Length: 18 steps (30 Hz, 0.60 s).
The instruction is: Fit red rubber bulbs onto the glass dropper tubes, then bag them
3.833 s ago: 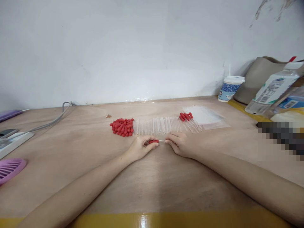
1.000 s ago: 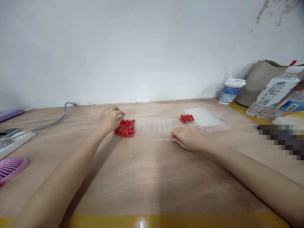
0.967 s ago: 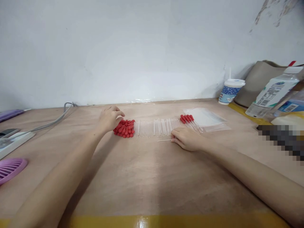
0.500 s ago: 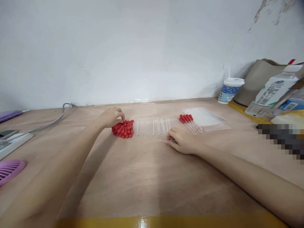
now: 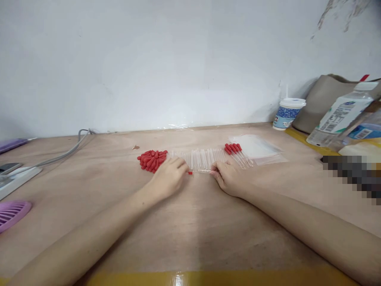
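My left hand [image 5: 170, 177] is closed in a pinch on a red rubber bulb [image 5: 190, 173], only the end of which peeks past the fingertips. Facing it, my right hand [image 5: 228, 178] pinches a thin clear dropper tube [image 5: 203, 171] that points left toward the bulb; a short gap separates the two. Behind both hands lies a row of clear tubes [image 5: 196, 158], partly covered by my left hand. A pile of red bulbs [image 5: 150, 159] sits left of that row. On the right, several tubes with red bulbs on their ends [image 5: 233, 148] lie side by side.
Clear plastic bags [image 5: 256, 147] lie at the right rear. Farther right are a blue paper cup [image 5: 288, 114], a plastic bottle [image 5: 339, 113] and a grey-brown bag [image 5: 315, 99]. A grey cable [image 5: 59, 159], a white power strip [image 5: 20, 176] and a purple slotted object [image 5: 13, 214] occupy the left.
My left hand has come from the pile of bulbs rightward and nearer, now with a red bulb in its fingers. My right hand stays nearly in place, its tube slightly farther back.
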Available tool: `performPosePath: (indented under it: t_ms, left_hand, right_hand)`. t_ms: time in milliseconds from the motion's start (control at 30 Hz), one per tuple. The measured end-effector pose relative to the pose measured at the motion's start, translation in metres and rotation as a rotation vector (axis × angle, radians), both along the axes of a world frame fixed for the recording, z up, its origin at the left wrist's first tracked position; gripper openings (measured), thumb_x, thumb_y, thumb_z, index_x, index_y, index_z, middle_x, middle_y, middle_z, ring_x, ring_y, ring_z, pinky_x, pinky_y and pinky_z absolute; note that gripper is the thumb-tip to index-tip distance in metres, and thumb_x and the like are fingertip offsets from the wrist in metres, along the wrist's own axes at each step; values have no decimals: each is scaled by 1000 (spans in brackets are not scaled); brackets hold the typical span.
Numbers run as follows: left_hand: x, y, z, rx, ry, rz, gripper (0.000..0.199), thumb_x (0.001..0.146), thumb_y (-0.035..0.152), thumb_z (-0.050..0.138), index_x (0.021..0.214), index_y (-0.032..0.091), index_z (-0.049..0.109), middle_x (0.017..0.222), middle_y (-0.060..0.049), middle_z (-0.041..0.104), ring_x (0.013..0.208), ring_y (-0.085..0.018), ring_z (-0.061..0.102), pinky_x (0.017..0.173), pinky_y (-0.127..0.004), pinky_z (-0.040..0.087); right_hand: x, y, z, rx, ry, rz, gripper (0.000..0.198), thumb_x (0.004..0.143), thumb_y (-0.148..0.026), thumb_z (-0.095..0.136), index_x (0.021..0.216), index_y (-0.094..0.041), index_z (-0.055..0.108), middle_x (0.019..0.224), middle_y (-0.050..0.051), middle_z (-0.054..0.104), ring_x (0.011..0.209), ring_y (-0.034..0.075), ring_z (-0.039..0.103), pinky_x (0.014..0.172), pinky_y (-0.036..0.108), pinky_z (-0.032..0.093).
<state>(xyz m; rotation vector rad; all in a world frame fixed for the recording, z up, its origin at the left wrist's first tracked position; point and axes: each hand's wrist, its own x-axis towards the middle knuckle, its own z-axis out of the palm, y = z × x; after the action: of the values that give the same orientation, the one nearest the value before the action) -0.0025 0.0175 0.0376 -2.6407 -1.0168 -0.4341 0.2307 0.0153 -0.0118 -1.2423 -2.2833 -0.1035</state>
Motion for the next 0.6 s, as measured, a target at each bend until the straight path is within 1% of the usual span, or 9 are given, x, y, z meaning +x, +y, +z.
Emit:
performPosePath:
  t_ms: [67,133,233,300,433,600]
  left_hand:
    - [11,-12,-12,-71,-3,2,16,84,15,41,80,14,56,82,-8,55,80,-20,50,69,-32,41]
    - [14,-17,-21,-154,-87,3,14,85,16,40,81,14,54,81,-6,55,79,-19,50,68,-30,42]
    - [11,-14,-29,-254,-240,-9,11,85,20,44,86,15,54,82,-5,56,81,-17,51,72,-29,42]
    - [9,-11,-34,-290,-309,-8,14,85,23,45,90,16,56,84,-4,56,82,-17,52,75,-29,42]
    - [10,-9,-39,-326,-416,29,18,86,22,44,90,17,61,84,-4,55,80,-16,52,74,-29,42]
    - [16,-10,-36,-363,-559,60,17,86,25,44,90,16,58,85,-4,58,78,-15,54,71,-29,43]
  right_hand:
    - [1,1,-3,7,19,1,24,90,-34,36,83,-17,53,75,6,60,71,18,50,67,30,34]
    - [1,2,-5,16,37,35,23,90,-31,36,85,-17,53,77,6,61,71,17,52,67,30,35]
    - [-1,2,-4,49,53,111,20,90,-26,37,93,-16,54,86,7,62,79,18,54,71,30,37]
    - [-2,1,-3,68,52,136,19,90,-24,37,94,-16,55,90,7,63,82,18,55,72,30,37]
    - [-2,0,-1,77,40,149,21,90,-23,36,90,-17,56,85,6,62,76,17,54,69,30,37]
    - [-1,-2,2,84,28,172,22,91,-23,35,88,-17,56,83,6,61,73,16,53,68,30,35]
